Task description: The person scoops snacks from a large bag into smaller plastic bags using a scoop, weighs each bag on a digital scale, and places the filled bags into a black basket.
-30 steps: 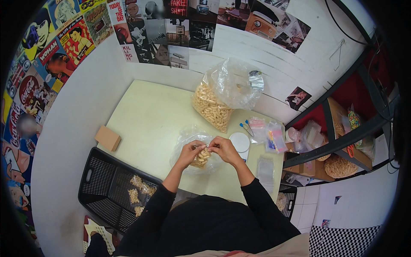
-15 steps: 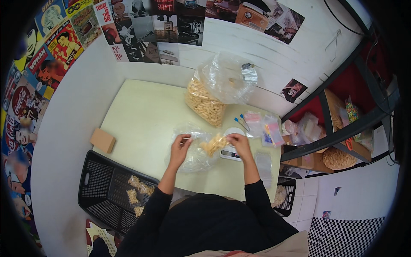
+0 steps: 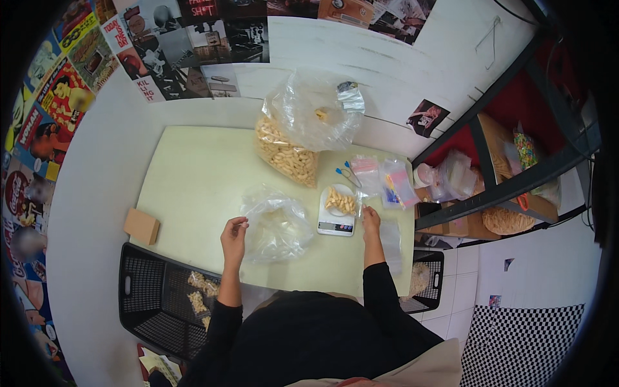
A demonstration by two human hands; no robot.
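Weighing out a portion: pale puffed snacks (image 3: 340, 201) piled on a small white scale (image 3: 336, 219), centre right of the pale green table (image 3: 193, 180). Left hand (image 3: 233, 233) pinching the rim of a clear bag (image 3: 277, 226); right hand (image 3: 371, 219) resting just right of the scale, grip impossible to tell. Likely next: checking the weight, then tipping the portion into a bag held open.

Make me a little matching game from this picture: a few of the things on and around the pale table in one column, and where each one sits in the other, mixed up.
Things:
1. small white scale
2. brown block
3. big clear bag of snacks
4. black crate

Places:
A. at the table's far edge, near the wall
B. below the table's near left corner
C. just beside the right hand, with snack pieces piled on it
D. at the table's left edge

Pairs: 1-C, 2-D, 3-A, 4-B
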